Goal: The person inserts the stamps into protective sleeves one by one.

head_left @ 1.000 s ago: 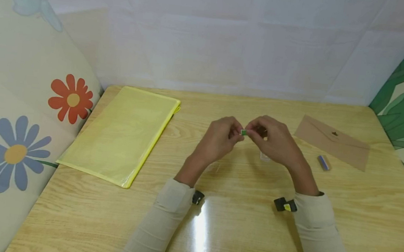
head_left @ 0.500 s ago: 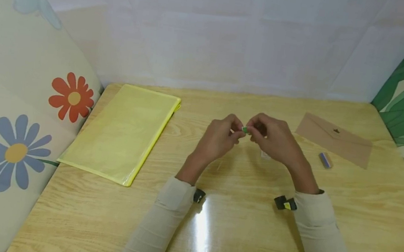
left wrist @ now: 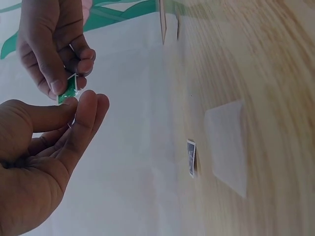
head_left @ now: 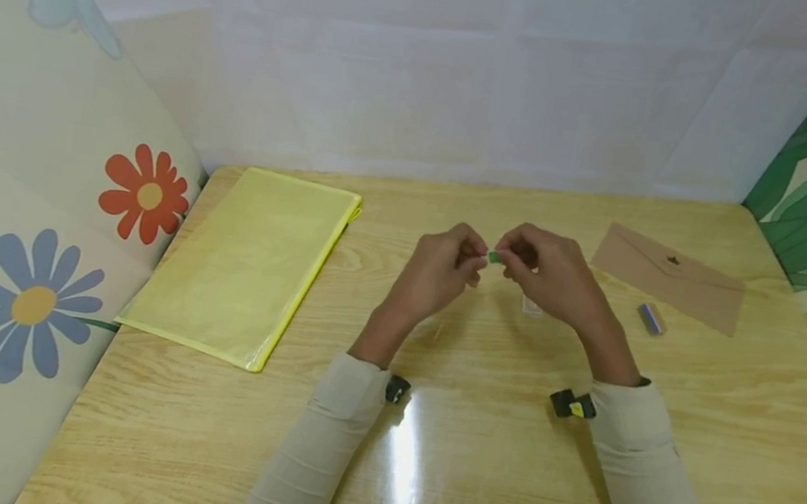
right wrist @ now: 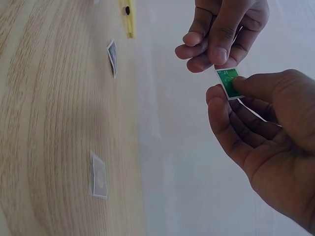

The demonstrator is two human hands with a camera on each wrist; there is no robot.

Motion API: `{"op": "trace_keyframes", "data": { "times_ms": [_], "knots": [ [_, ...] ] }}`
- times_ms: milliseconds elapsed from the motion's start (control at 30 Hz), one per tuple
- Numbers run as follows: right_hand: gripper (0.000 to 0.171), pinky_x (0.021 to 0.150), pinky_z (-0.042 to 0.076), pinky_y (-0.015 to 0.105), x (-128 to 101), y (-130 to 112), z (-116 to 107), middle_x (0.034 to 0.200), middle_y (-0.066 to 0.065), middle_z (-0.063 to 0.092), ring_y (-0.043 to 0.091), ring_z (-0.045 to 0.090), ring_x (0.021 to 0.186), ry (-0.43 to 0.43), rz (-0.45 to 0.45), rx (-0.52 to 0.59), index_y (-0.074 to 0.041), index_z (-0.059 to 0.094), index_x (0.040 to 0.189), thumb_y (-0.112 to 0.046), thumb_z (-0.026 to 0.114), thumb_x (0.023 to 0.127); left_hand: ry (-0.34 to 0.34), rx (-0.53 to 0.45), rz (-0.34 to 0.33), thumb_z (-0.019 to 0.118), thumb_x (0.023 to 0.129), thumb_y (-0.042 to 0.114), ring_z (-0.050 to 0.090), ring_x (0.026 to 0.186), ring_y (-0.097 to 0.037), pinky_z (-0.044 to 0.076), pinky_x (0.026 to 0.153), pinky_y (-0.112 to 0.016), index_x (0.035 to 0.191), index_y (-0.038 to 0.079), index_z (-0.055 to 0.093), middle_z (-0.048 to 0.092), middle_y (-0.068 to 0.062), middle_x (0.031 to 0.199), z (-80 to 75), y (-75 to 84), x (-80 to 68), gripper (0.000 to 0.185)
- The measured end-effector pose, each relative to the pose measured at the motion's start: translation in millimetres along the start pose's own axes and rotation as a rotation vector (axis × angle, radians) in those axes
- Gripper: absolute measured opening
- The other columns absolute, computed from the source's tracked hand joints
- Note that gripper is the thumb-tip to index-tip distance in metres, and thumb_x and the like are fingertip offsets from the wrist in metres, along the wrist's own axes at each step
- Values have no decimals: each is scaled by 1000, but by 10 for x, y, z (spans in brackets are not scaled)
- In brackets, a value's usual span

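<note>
Green stamp-like piece (right wrist: 226, 76) hangs above the far half of the bench (head_left: 491, 464), held in the right hand's (head_left: 559, 279) pinching grip; left hand (head_left: 431, 276) fingertips meet its edge, their hold unclear. 1 brown envelope (head_left: 668, 283) lies toward the far right corner.

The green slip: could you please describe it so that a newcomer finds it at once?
Above the table, find the left hand beside the right hand, which pinches the white-edged green slip. Unlike the grey slip and pale slip on the table, it is held, and green.
</note>
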State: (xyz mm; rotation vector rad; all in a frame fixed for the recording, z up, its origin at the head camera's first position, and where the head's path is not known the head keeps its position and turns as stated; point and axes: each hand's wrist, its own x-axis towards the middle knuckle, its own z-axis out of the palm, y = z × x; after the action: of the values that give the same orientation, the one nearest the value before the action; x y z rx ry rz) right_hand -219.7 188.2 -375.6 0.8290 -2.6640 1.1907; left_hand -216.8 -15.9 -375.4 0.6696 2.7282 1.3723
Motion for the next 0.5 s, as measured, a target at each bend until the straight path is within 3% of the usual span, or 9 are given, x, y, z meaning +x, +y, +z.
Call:
{"op": "trace_keyframes", "data": {
  "times_ms": [500],
  "knots": [
    [18,66,53,32,10,48,1,88,0,67,20,66,75,18,-6,9,-10,66,110,-25,61,103,-16,20,3,61,102,11,66,72,-10,54,60,-23,109,3,66,68,-4,90,-46,2,13,11]
  ]
}}
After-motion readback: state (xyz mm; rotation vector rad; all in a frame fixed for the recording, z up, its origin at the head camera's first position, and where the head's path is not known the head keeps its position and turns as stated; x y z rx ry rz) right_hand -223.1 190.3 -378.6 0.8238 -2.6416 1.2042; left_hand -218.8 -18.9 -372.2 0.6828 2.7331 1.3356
